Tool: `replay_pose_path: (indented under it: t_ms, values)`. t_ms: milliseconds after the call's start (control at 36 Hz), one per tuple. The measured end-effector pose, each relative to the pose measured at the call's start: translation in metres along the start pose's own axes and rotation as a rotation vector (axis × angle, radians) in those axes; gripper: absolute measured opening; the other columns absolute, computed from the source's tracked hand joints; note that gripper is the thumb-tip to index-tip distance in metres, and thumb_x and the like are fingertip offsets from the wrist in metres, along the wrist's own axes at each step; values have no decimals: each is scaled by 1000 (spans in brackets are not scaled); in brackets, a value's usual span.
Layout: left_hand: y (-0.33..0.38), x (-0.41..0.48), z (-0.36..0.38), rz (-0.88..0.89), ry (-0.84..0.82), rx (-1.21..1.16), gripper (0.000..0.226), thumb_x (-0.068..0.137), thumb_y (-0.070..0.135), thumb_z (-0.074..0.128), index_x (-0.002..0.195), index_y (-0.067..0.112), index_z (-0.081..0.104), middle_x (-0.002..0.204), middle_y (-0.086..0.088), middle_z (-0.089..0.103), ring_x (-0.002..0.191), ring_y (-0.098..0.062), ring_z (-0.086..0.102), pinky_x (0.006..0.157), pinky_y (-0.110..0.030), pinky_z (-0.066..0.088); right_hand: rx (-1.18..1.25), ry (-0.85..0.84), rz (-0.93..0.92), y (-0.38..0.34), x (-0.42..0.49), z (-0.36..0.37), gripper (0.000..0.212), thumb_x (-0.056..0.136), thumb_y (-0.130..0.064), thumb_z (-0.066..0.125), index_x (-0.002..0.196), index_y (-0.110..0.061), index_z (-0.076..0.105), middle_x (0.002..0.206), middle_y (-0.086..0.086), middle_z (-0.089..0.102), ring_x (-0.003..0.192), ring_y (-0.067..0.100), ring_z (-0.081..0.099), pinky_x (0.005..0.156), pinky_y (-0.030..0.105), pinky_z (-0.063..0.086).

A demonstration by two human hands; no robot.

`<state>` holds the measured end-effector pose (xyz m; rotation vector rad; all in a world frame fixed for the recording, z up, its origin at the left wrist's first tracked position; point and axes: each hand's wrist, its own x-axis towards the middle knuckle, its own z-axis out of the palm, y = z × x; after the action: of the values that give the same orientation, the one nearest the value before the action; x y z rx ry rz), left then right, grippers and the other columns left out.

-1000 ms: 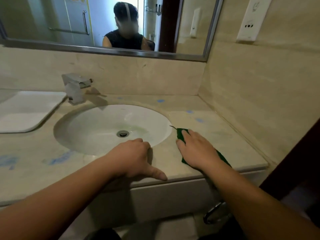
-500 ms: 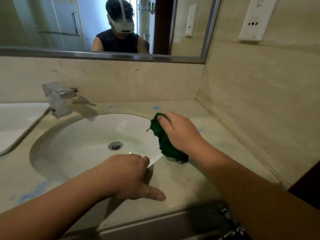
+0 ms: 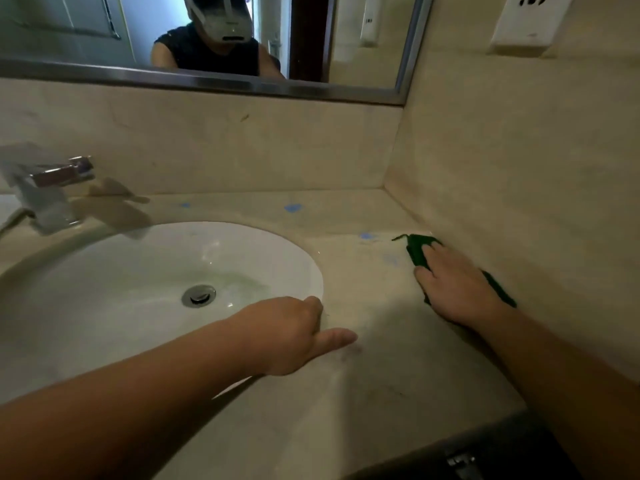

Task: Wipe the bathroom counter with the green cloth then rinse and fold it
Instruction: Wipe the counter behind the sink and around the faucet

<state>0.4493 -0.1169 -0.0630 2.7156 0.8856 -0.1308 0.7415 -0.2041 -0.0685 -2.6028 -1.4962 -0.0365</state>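
Note:
The green cloth point(image 3: 419, 250) lies flat on the beige marble counter point(image 3: 363, 375), right of the basin and close against the side wall. My right hand point(image 3: 453, 285) presses down on it with the palm, and green shows past the fingertips and beside the wrist. My left hand point(image 3: 294, 332) rests on the counter at the near right rim of the white sink point(image 3: 138, 271), fingers curled over the edge, thumb stretched out, holding nothing.
A chrome faucet point(image 3: 48, 188) stands at the back left of the sink. Blue smears point(image 3: 292, 207) dot the counter behind the basin. A mirror point(image 3: 207, 39) hangs above the backsplash, and the side wall point(image 3: 519, 202) bounds the counter on the right.
My right hand slid the cloth from the sink's right rim out to the right, up against the side wall. The left hand stayed on the sink rim; the camera leaned in closer.

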Motion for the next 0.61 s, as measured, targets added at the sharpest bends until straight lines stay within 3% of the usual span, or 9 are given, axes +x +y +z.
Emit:
replay_pose_path:
  t_ms: [28,56,111,194,306,389,500,611]
  values:
    - [0,0,0,2,-1,4,66,93,83,33,98,19,48,83,-1,57,78,-23,53,75,-38,45,1,-23,-3,-5,5,0,40,108,-37,29,132,-13,50,131,10,54,130,35,51,106,42,39]
    - [1,0,0,4,0,11,65,94,82,33,97,19,47,81,0,55,77,-22,53,73,-37,43,2,-51,-9,-12,8,-1,45,108,-38,26,140,-13,47,141,9,51,138,34,46,111,42,36]
    - [2,0,0,8,11,33,65,93,83,31,97,20,46,79,2,52,76,-21,51,73,-37,42,3,-100,-35,-33,12,0,59,111,-41,24,163,-13,26,171,9,26,156,26,25,125,40,21]
    - [3,-1,1,6,36,72,67,94,82,29,96,18,46,75,1,49,76,-23,50,73,-38,43,30,-107,-147,-82,14,3,60,112,-38,24,166,-16,16,175,6,15,159,22,19,128,39,13]
    - [5,-5,1,9,77,105,67,97,79,28,97,16,47,76,-1,49,73,-23,48,69,-37,38,166,-72,-311,-144,18,11,51,111,-26,33,161,-16,35,169,7,33,151,26,34,125,39,25]
    - [5,-12,1,31,109,81,62,99,78,29,98,18,48,78,0,51,66,-17,45,64,-37,34,366,-106,-360,-179,19,6,38,108,-19,45,143,-20,59,144,7,60,127,27,56,100,36,45]
    - [-8,-26,1,56,83,74,65,98,80,29,104,20,53,87,-4,64,75,-21,59,72,-41,53,601,-121,-379,-195,11,-26,33,109,-20,48,137,-19,64,128,7,68,110,23,63,80,30,46]
    - [-17,-36,3,79,49,66,60,99,79,30,98,22,49,89,-8,67,85,-30,64,81,-45,56,543,75,-336,-160,7,-68,34,108,-22,48,137,-20,64,122,4,70,102,22,65,83,38,54]
